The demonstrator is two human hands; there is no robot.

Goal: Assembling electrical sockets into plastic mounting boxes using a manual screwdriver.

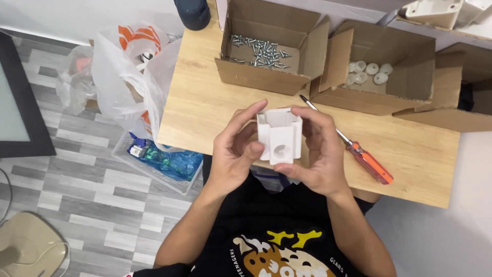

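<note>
Both hands hold a white plastic bracket (279,136) with a round hole in its front, above the near edge of the wooden table (205,110). My left hand (236,151) grips its left side, thumb close to the hole. My right hand (318,151) wraps its right side and underside. An orange-handled screwdriver (359,154) lies on the table just right of my right hand, partly hidden behind it.
A cardboard box of screws (261,54) stands at the back. Right of it, a box (379,72) holds several white round caps. White plastic bags (128,72) and a clear bin (164,164) sit on the floor at left.
</note>
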